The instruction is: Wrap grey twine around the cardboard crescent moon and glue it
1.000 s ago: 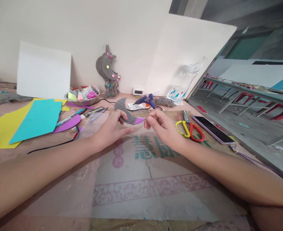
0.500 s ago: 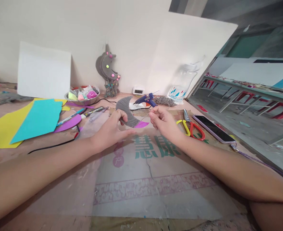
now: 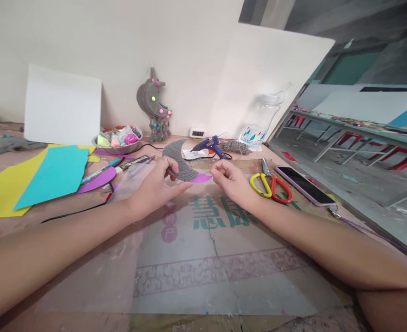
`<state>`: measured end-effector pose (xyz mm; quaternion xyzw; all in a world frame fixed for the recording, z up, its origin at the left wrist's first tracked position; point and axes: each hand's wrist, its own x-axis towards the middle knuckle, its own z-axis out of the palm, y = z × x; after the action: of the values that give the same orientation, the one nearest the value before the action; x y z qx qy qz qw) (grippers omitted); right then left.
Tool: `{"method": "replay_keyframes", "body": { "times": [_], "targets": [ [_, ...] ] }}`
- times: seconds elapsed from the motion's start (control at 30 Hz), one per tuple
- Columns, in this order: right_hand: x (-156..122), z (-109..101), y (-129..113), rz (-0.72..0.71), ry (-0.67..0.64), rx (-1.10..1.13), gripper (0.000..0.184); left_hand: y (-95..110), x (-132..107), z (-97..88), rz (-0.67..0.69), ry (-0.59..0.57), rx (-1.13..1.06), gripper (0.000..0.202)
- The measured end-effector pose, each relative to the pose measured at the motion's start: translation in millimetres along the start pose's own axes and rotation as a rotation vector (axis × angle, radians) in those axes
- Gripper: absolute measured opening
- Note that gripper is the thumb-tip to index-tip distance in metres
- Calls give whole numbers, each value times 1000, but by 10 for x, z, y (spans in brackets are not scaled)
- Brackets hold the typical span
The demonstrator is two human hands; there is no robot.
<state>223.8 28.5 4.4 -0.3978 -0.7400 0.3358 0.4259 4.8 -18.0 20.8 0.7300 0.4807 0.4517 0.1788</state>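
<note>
A crescent moon cutout (image 3: 178, 159), mostly wrapped in grey yarn, is gripped by my left hand (image 3: 158, 182) between thumb and fingers. Its lower right tip shows bare purple (image 3: 202, 178). My right hand (image 3: 228, 179) is pinched close to that tip, on a thin strand of grey yarn that is barely visible. Behind the crescent, a blue glue gun (image 3: 209, 146) lies beside a loose heap of grey yarn (image 3: 236, 147). To the right of my right hand are scissors (image 3: 261, 185) with yellow and red handles.
A phone (image 3: 305, 185) lies at the right edge. At the back stand a clear bottle (image 3: 259, 121), a small clock (image 3: 197, 133) and a decorated grey moon (image 3: 150, 97). Leftward are a bowl (image 3: 116, 148) of bagged clay, a turquoise sheet (image 3: 53, 175) and a yellow sheet (image 3: 6, 184).
The crescent has tilted slightly and shifted a little left and down in my left hand. My right hand has come a bit closer to the purple tip, still pinching the yarn.
</note>
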Motion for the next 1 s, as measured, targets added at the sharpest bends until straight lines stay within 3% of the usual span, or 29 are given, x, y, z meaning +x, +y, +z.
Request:
{"method": "replay_keyframes", "body": {
  "times": [0.3, 0.47, 0.63, 0.77, 1.0],
  "targets": [
    [48, 0, 51, 28, 4, -40, 19, 205, 11, -40, -110, -31, 29, 37],
    [37, 5, 27, 18, 13, -58, 18, 275, -10, -70, -95, -101, 135, 33],
    [33, 6, 20, 28, 1, -34, 19, 206, -29, -55, -57, -129, 121, 32],
    [32, 12, 22, 50, -15, -12, 19, 89, -38, -28, 33, -148, -44, 16],
    [68, 20, 85, 44, 14, -12, 17, 54, -14, -29, -21, -160, -156, 14]
  ]
}}
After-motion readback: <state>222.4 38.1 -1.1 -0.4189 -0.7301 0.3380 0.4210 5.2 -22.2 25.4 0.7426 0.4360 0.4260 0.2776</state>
